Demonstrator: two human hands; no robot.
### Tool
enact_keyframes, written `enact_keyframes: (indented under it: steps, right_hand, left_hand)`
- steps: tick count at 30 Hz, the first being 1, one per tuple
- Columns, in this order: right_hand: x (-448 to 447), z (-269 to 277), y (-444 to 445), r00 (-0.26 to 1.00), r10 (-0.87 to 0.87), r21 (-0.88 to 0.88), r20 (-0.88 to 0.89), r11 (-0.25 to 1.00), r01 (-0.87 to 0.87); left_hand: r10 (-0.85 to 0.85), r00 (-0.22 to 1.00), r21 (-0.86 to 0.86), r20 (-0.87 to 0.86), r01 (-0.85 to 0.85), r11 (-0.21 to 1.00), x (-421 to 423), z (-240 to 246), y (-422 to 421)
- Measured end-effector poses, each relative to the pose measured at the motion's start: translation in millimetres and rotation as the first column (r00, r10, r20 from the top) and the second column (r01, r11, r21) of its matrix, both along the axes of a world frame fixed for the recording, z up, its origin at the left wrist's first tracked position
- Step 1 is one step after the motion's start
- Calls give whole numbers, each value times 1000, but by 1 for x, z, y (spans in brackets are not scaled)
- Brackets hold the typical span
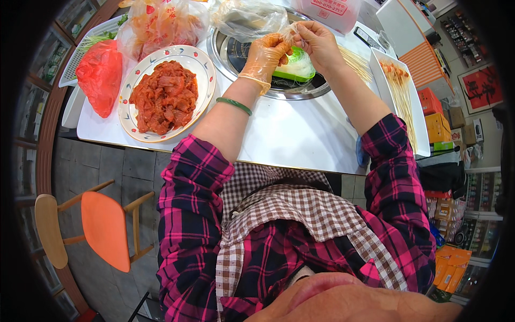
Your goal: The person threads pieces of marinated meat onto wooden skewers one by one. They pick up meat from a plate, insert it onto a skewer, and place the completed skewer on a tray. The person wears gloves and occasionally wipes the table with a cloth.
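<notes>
My left hand (266, 54), in a clear plastic glove stained orange, pinches a small clump of thin pale strands (288, 33). The bare fingers of my right hand (320, 45) hold the same clump from the other side. Just below both hands is a bright green tray (295, 76) with white, thread-like strands (302, 64) in it, partly hidden by my left hand. The tray rests over a round metal-rimmed hotpot recess (257, 93) in the white table (297, 129). To the left, a fruit-patterned plate (128, 86) bears a heap of red marinated meat slices (167, 96).
A red plastic bag (100, 76), a white basket of greens (68, 68) and clear bags (161, 28) crowd the left. Loose bamboo skewers (356, 62) lie on the right, beside a white tray (421, 137) of meat-tipped skewers (396, 76) and a phone (364, 38). An orange-seated chair (105, 231) stands left.
</notes>
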State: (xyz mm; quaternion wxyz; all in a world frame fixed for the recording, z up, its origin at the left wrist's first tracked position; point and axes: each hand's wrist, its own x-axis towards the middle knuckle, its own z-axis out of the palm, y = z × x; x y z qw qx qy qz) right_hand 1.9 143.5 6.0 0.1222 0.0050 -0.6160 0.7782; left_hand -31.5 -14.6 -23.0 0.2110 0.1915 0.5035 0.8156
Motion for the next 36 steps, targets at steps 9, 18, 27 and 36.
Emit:
enact_keyframes:
  steps: [9,18,27,36]
  right_hand:
    - [9,3,14,932,147,101,331,977,-189]
    - [26,15,9,851,403,-77,338,913,-401]
    - [19,0,-1,984,170,158,54,972,-176]
    - [15,-8,-19,989,39,319,-143,948,9]
  left_hand:
    - [300,943,58,-142,-295,954,-21,-9,-3]
    - [167,965,-30,-205,-176,984,-20,-12,-4]
    - [31,999,-46,-13,-31,998,-4,-1,-9]
    - [31,1000,-8,-7,-31,999,-9,-4,-10]
